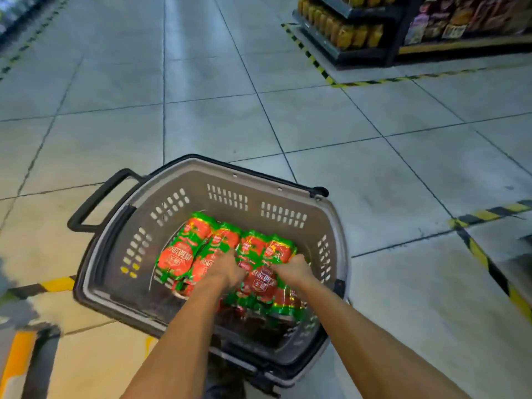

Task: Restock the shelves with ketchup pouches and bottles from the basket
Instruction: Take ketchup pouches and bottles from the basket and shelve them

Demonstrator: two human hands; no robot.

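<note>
At the far left a black folding handle (95,201) sticks out from the grey basket (201,180), which sits on the tiled floor (374,168) with both arms reaching down into it. Inside, the ketchup pouches (184,251) lie flat in a loose row, red and green, their long axes running roughly away from the person, tops toward the far wall of the basket. The left hand (226,269) rests on the middle pouches, fingers curled down over their near ends; its grip looks narrow and closed onto a pouch, though the fingertips are hidden beneath the knuckles. Just beside it, the right hand (293,269) is likewise curled over the pouches on the right of the row, seemingly pinching their edge. Both hands are directly on top of the stock, so the lift is likely straight up. No bottles can be made out. Far right and beyond, stocked shelves (417,27) stand well apart from the basket.
</note>
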